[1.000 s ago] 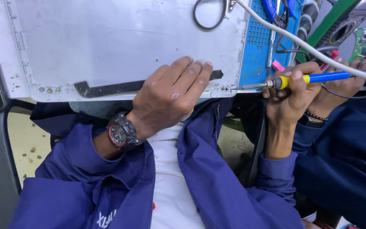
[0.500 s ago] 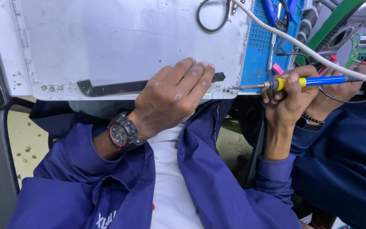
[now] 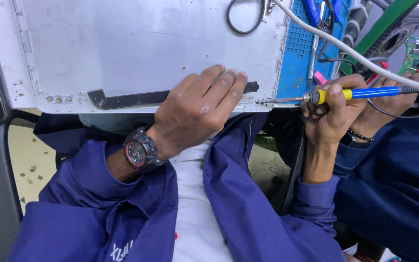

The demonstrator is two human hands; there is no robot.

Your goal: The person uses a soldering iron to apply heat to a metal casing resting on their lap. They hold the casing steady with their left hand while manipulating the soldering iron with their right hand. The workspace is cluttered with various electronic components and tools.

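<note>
Down at the near edge of the pale grey panel (image 3: 122,53), the left hand (image 3: 197,114) lay flat, fingers loosely spread and holding nothing, fingertips resting over the right end of the dark strip (image 3: 127,99) that ran along that edge. Just right of those fingertips, the metal tip of the soldering iron (image 3: 335,94) met the panel's lower right corner, close beside a small screw hole. The right hand (image 3: 333,114) gripped the iron's yellow collar and blue handle, fingers curled tight around it (thumb on top), with the wrist hanging off the panel's edge over open space above the lap. Beyond the right fingers lay a blue mat (image 3: 299,53) and a white cable (image 3: 360,56) crossing it. Another person's hand (image 3: 394,104) sat just behind the right hand, leaving little room there; left of the left hand the panel was bare and wide.
</note>
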